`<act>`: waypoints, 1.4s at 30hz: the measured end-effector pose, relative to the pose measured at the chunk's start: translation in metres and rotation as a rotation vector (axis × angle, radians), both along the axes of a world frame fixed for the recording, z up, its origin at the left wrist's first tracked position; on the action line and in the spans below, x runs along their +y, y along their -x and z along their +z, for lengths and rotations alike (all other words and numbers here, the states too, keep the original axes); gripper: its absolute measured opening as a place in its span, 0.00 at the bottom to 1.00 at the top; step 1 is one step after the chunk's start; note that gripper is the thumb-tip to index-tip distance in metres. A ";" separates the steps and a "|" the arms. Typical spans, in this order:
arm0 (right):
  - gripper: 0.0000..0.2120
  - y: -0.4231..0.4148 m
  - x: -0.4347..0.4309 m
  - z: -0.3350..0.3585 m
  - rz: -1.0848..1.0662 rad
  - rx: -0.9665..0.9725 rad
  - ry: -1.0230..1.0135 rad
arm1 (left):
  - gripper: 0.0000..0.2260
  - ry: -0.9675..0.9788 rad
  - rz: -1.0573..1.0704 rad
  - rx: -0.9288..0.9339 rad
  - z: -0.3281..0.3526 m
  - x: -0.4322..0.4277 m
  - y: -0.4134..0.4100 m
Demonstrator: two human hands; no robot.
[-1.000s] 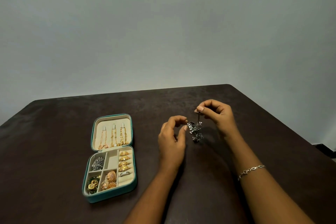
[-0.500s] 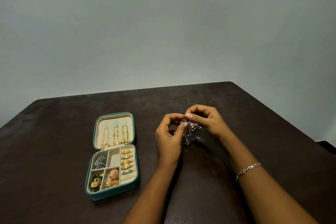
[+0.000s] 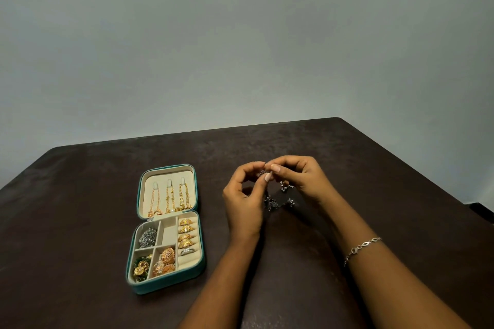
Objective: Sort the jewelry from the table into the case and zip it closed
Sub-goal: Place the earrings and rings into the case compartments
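Observation:
A teal jewelry case (image 3: 199,266) lies open on the dark table (image 3: 80,222), left of my hands. Its lid holds three gold chains (image 3: 169,199). Its tray holds gold rings (image 3: 186,232), a silver piece (image 3: 147,237) and gold earrings (image 3: 167,260). My left hand (image 3: 244,201) and my right hand (image 3: 299,177) meet above the table, right of the case. Both pinch a silver chain with small charms (image 3: 278,201), which dangles between and below them. Part of the chain is hidden by my fingers.
The table's far edge (image 3: 240,128) meets a plain grey wall. Its right edge runs diagonally toward me. A silver bracelet (image 3: 362,247) sits on my right wrist. A dark object (image 3: 482,208) shows past the right edge.
My hands came together; the silver piece that hung from my right fingers is now pinched by both hands and hangs lower. The camera view shifted slightly.

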State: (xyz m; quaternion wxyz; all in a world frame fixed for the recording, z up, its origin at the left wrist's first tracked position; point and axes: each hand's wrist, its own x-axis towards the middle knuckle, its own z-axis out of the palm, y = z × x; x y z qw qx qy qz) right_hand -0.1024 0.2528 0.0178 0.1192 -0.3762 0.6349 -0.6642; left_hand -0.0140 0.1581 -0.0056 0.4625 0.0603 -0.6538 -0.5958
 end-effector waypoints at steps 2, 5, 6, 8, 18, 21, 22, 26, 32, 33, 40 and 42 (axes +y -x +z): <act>0.08 0.002 0.003 0.002 -0.040 0.003 0.002 | 0.08 -0.012 0.022 -0.016 -0.002 -0.002 0.001; 0.07 0.009 0.010 0.002 -0.178 -0.057 0.032 | 0.07 -0.071 0.032 -0.024 -0.003 -0.004 0.002; 0.07 0.013 0.014 0.000 -0.225 -0.086 0.045 | 0.08 -0.085 0.033 -0.026 -0.003 -0.004 0.003; 0.08 0.020 0.023 -0.003 -0.301 -0.134 0.063 | 0.10 -0.107 0.026 -0.028 -0.002 -0.004 0.003; 0.05 0.013 0.022 -0.002 0.019 0.014 -0.262 | 0.05 -0.518 -0.143 0.002 0.001 -0.008 0.003; 0.04 0.009 0.016 0.000 0.123 0.068 -0.392 | 0.04 -0.648 -0.149 -0.006 0.002 -0.010 0.003; 0.05 0.008 0.015 0.000 0.142 0.088 -0.435 | 0.04 -0.673 -0.151 -0.013 0.003 -0.011 0.003; 0.10 0.011 0.013 -0.001 0.136 0.286 -0.660 | 0.04 -0.765 -0.174 -0.041 0.004 -0.013 0.001; 0.10 0.011 0.009 -0.005 0.085 0.341 -0.767 | 0.05 -0.833 -0.180 -0.056 0.005 -0.014 0.000; 0.11 0.012 0.011 -0.005 0.076 0.274 -0.710 | 0.05 -0.835 -0.180 -0.055 0.005 -0.015 0.001; 0.10 0.011 0.022 -0.003 0.013 -0.265 -0.175 | 0.07 -0.827 -0.180 -0.064 0.005 -0.014 0.000; 0.12 0.012 0.024 -0.001 0.009 -0.310 -0.138 | 0.07 -0.821 -0.180 -0.066 0.005 -0.015 0.001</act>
